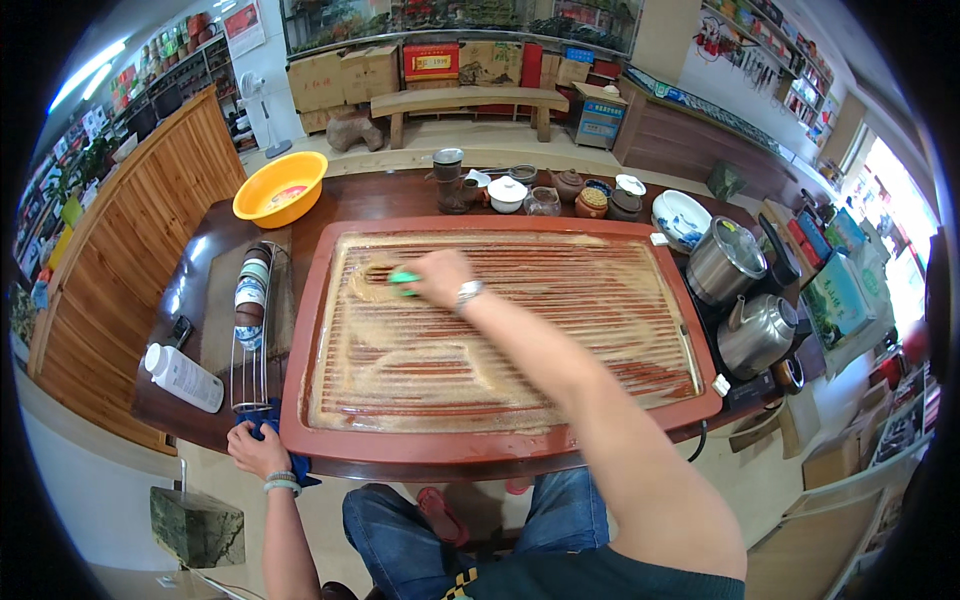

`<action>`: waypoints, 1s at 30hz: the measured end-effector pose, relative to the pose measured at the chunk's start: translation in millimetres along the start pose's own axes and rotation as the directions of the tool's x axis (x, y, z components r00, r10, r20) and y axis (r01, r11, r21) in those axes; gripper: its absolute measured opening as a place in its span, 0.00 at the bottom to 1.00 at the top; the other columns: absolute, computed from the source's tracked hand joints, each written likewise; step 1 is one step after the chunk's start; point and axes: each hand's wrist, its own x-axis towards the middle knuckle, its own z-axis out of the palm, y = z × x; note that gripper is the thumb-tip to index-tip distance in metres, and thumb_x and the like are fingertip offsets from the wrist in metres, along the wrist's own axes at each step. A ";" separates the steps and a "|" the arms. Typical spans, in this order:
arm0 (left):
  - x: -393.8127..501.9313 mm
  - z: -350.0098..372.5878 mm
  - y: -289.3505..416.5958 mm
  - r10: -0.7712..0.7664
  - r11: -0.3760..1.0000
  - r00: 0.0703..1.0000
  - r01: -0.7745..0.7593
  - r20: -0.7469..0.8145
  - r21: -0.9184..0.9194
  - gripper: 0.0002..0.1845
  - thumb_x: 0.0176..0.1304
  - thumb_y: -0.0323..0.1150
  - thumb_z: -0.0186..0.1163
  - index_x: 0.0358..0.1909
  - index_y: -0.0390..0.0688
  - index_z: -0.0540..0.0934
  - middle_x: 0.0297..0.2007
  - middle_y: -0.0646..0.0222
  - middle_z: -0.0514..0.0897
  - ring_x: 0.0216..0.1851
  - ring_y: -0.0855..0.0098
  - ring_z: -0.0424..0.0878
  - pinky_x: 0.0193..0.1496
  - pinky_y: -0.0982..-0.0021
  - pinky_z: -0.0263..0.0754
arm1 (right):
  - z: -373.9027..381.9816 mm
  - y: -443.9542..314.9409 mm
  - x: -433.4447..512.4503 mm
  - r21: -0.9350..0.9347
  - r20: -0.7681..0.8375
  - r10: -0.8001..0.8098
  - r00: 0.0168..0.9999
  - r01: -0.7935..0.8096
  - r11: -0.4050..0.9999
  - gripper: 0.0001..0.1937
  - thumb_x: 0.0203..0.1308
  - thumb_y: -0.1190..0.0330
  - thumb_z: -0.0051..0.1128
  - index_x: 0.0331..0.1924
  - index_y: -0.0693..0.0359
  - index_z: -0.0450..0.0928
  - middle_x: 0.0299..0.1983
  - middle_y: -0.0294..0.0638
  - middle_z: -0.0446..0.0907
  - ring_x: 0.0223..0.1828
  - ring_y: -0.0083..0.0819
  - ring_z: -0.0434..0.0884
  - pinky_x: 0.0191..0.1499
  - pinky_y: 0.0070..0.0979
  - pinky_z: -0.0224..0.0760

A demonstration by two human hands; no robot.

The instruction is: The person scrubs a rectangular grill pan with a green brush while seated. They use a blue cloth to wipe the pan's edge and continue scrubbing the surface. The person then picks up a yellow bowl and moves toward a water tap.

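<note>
My right hand [439,279] is shut on a green scrubbing pad [404,280], pressed to the upper left of a slatted tea tray [307,337] with a reddish-brown frame. Pale brown foam coats much of the slats, with dark red streaks showing between. At the table's near left edge, my left hand [257,448] rests on a dark blue cloth [300,466], its fingers partly hidden from view; whether they grip the cloth is unclear. Just beyond that hand is a metal rack [251,406] holding a row of small cups [250,292].
A white bottle [184,377] lies at the left. Behind the tray stand a yellow basin [281,190], a white lidded bowl [507,193] and several teapots. A steel pot [724,262] and a steel kettle [757,336] flank the tray's right side.
</note>
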 end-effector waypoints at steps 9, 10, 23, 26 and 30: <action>-2.8 -0.1 0.3 0.014 1.000 1.000 -0.014 -0.003 0.008 0.11 0.53 0.36 0.61 0.37 0.45 0.75 0.43 0.68 0.75 0.53 0.59 0.71 0.56 0.51 0.63 | -114.3 158.2 -137.2 -0.328 0.067 0.081 0.995 -0.054 0.943 0.14 0.54 0.47 0.66 0.41 0.38 0.88 0.24 0.32 0.86 0.22 0.27 0.82 0.26 0.28 0.74; -2.6 0.1 0.3 0.009 1.000 1.000 -0.009 -0.003 0.005 0.11 0.52 0.35 0.61 0.37 0.45 0.75 0.43 0.68 0.75 0.53 0.59 0.71 0.56 0.51 0.63 | -108.0 151.6 -131.7 -0.384 0.070 0.115 0.991 -0.080 0.920 0.13 0.54 0.47 0.66 0.41 0.38 0.88 0.24 0.32 0.86 0.22 0.26 0.82 0.26 0.28 0.74; -0.3 1.3 -3.2 0.020 1.000 1.000 -0.019 -0.009 0.016 0.11 0.52 0.36 0.60 0.38 0.47 0.77 0.45 0.68 0.76 0.52 0.59 0.73 0.54 0.52 0.65 | 25.6 -39.6 31.1 -0.053 -0.139 -0.177 0.974 0.171 0.984 0.10 0.58 0.53 0.60 0.35 0.44 0.88 0.25 0.40 0.84 0.29 0.37 0.85 0.32 0.37 0.76; -0.3 3.3 -4.6 0.028 0.999 1.000 -0.028 -0.012 0.026 0.10 0.53 0.36 0.60 0.37 0.47 0.76 0.45 0.68 0.76 0.51 0.58 0.73 0.52 0.51 0.66 | -17.1 37.3 -37.2 -0.059 -0.034 -0.026 0.999 0.024 0.998 0.12 0.58 0.47 0.60 0.38 0.39 0.88 0.26 0.36 0.84 0.29 0.33 0.84 0.33 0.36 0.77; 0.2 5.3 -6.6 0.024 0.999 1.000 -0.024 0.007 0.037 0.11 0.53 0.36 0.61 0.37 0.46 0.76 0.44 0.68 0.76 0.51 0.58 0.73 0.51 0.51 0.67 | -101.1 148.1 -145.5 -0.271 -0.027 0.129 0.991 -0.131 0.953 0.13 0.58 0.46 0.61 0.40 0.39 0.88 0.24 0.33 0.84 0.25 0.28 0.83 0.30 0.32 0.76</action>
